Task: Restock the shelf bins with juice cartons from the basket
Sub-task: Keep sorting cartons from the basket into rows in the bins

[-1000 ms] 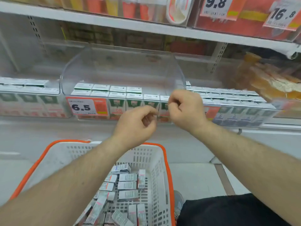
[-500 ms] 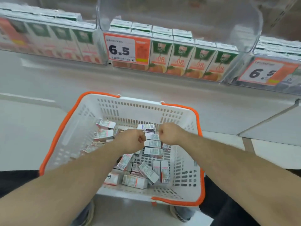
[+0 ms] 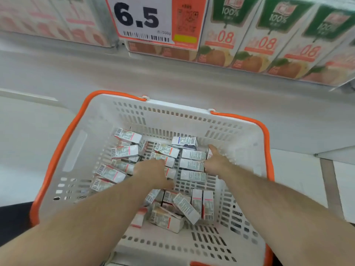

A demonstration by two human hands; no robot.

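The shelf (image 3: pixel 172 77) is running across the top of the view, its bins showing a row of upright juice cartons (image 3: pixel 255 45) with green tops and a price tag (image 3: pixel 153 20) reading 6.5. Below it, a white basket (image 3: pixel 172 114) with an orange rim is sitting in front of the person, holding many small cartons (image 3: pixel 193 165) lying flat and jumbled on its floor. Both forearms are reaching down into the basket. The left hand (image 3: pixel 153 174), as grip, is hovering palm-down over the middle of the pile, its fingers spreading over cartons directly beneath; whether it is closing on one cannot be told. The right hand (image 3: pixel 216 160) is lying open, fingers extending toward the far wall, just beside a column of three flat cartons and holding nothing.
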